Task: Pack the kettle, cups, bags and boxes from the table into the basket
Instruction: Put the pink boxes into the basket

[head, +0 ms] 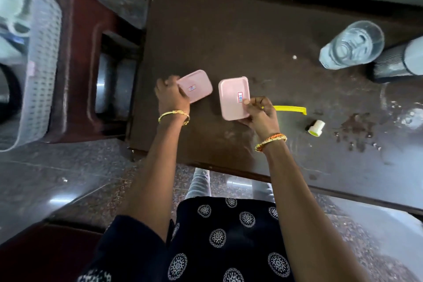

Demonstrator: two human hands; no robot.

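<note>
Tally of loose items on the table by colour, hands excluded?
Pink boxes: 2, one under the left hand at, one under the right hand at
Yellow strip: 1
White and yellow cap: 1
Clear glass: 1
Grey container at the right edge: 1
Total: 6

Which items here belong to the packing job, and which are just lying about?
Job items:
- two pink plastic boxes, left and right, one under each hand
- pale woven plastic basket

Lying about:
- clear glass tumbler
- yellow plastic strip
- small white cap
</note>
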